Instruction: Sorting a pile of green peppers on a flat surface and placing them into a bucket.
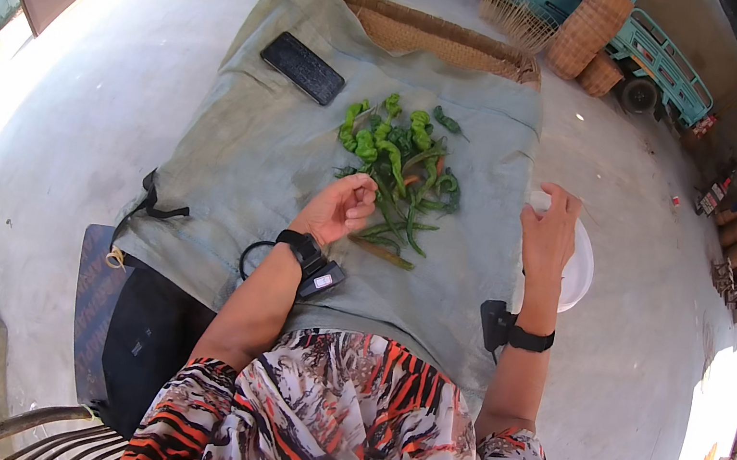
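A loose pile of green chili peppers [393,150], a few with brownish or orange parts, lies on a grey-green cloth [241,158] in front of me. My left hand [341,207] is at the near left edge of the pile, its fingers curled; whether something small is between them is hidden. Over a white plastic bowl [579,272] to the right of the cloth is my right hand [550,227], fingers bent and pointing away from me. What lies under its fingertips cannot be made out. A black smartphone [303,68] rests on the cloth beyond the pile to the left.
The cloth covers a woven basket or tray [438,33], whose far edge shows. A black bag [149,339] is at my lower left beside a metal-framed chair [64,431]. Farther off stand wicker baskets [588,29] and a teal cargo tricycle [668,53] on the concrete floor.
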`<act>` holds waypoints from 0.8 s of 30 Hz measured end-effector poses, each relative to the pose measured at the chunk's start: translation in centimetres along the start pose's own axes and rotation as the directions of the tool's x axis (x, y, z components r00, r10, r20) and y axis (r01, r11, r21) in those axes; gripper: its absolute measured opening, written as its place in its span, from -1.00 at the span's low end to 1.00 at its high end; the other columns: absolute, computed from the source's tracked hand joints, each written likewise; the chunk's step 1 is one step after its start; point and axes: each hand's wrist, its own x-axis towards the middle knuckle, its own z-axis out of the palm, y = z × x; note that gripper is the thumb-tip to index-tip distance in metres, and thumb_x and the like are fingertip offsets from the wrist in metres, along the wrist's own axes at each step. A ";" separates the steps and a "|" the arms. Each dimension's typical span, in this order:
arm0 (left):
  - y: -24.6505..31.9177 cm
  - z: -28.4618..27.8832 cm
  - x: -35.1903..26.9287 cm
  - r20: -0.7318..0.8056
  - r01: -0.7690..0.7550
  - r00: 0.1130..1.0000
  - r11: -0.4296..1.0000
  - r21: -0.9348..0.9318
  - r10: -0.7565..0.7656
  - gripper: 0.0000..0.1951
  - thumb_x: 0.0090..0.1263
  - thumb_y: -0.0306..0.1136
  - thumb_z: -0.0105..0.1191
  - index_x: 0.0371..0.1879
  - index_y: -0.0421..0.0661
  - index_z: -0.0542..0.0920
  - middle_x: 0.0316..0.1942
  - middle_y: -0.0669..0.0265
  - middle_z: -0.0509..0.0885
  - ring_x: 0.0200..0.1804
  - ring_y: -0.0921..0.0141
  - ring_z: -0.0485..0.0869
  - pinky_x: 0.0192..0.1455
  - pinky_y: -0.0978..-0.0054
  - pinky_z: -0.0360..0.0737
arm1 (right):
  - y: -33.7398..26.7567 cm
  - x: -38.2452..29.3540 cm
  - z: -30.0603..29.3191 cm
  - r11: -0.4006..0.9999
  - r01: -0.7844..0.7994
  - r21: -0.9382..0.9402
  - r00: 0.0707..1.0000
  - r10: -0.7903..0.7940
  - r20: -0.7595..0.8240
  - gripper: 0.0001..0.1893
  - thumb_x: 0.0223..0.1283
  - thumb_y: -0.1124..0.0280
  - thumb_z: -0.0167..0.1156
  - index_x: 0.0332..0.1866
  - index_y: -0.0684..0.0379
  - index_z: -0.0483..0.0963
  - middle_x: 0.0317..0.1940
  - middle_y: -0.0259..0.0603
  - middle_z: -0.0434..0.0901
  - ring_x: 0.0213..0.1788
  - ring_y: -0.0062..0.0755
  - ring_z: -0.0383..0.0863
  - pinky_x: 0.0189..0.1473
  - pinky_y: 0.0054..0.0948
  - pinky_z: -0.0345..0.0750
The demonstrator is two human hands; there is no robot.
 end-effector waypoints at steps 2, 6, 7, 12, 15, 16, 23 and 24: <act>0.1 0.1 0.2 0.027 -0.002 1.000 1.000 -0.031 0.002 -0.81 0.41 -0.24 0.00 -0.29 -0.12 0.54 -0.49 0.44 0.51 -0.58 0.58 0.31 -0.62 0.63 0.23 | -0.8 -0.7 2.0 0.987 0.110 0.114 0.979 -0.127 0.161 -0.64 0.08 0.43 0.14 0.05 0.06 0.38 0.05 -0.18 0.39 -0.17 -0.19 0.59 -0.15 -0.23 0.50; -0.3 -0.4 -0.5 0.036 0.001 0.999 0.998 -0.068 0.002 -0.79 0.45 -0.24 -0.08 -0.26 -0.13 0.52 -0.46 0.42 0.46 -0.59 0.56 0.30 -0.64 0.65 0.25 | -4.3 -1.4 8.7 0.916 0.339 0.215 0.861 -0.394 0.322 -0.55 0.11 0.45 0.12 0.15 0.05 0.29 0.26 -0.18 0.27 0.03 -0.05 0.52 -0.10 -0.16 0.54; -0.6 -0.2 -0.3 0.039 0.005 0.999 0.999 -0.052 -0.003 -0.79 0.45 -0.24 -0.09 -0.25 -0.12 0.51 -0.45 0.41 0.45 -0.59 0.56 0.31 -0.66 0.65 0.26 | -4.3 -1.3 10.8 0.904 0.385 0.185 0.852 -0.425 0.304 -0.49 0.07 0.51 0.12 0.20 0.08 0.26 0.28 -0.16 0.25 0.05 -0.03 0.51 -0.09 -0.16 0.55; -0.5 -0.1 -1.4 0.007 -0.015 1.000 1.000 0.016 0.015 -0.77 0.46 -0.20 -0.13 -0.24 -0.10 0.49 -0.44 0.38 0.41 -0.63 0.56 0.29 -0.72 0.66 0.26 | -5.3 -1.3 14.0 0.830 0.550 0.086 0.804 -0.555 0.213 -0.48 -0.04 0.51 0.17 0.15 0.21 0.33 -0.02 -0.09 0.44 -0.11 -0.12 0.50 -0.25 -0.24 0.54; -0.5 0.3 -0.5 0.041 -0.007 0.999 1.000 0.013 0.007 -0.77 0.45 -0.21 -0.13 -0.24 -0.10 0.49 -0.44 0.38 0.42 -0.63 0.56 0.29 -0.72 0.66 0.26 | -3.9 -1.1 13.7 0.819 0.572 0.034 0.780 -0.557 0.284 -0.61 -0.04 0.50 0.16 -0.01 0.19 0.43 -0.21 -0.11 0.46 -0.15 -0.13 0.53 -0.33 -0.26 0.52; -0.4 0.3 -0.5 0.048 -0.009 0.999 1.000 0.004 0.008 -0.78 0.45 -0.21 -0.12 -0.24 -0.10 0.49 -0.44 0.38 0.42 -0.63 0.56 0.29 -0.72 0.66 0.26 | -3.5 -1.2 13.6 0.806 0.592 0.030 0.752 -0.565 0.341 -0.68 -0.05 0.49 0.16 -0.09 0.17 0.46 -0.30 -0.14 0.46 -0.16 -0.13 0.55 -0.36 -0.28 0.50; -0.2 1.2 -0.8 -0.013 0.038 0.999 0.984 0.177 -0.036 -0.76 0.46 -0.16 -0.08 -0.23 -0.07 0.49 -0.42 0.38 0.49 -0.62 0.57 0.29 -0.68 0.65 0.24 | -5.5 -2.9 7.4 0.872 0.432 0.231 0.855 -0.477 0.203 -0.80 0.05 0.44 0.15 -0.17 0.17 0.48 -0.33 -0.12 0.49 -0.24 -0.14 0.57 -0.30 -0.22 0.50; -0.2 2.1 -1.1 -0.020 0.085 0.996 0.978 0.188 -0.083 -0.78 0.46 -0.16 -0.07 -0.21 -0.06 0.49 -0.43 0.39 0.50 -0.62 0.58 0.29 -0.68 0.65 0.23 | -6.2 -3.1 6.9 0.837 0.376 0.398 0.867 -0.470 0.169 -0.79 0.09 0.42 0.14 -0.15 0.20 0.47 -0.31 -0.12 0.50 -0.28 -0.16 0.57 -0.31 -0.25 0.51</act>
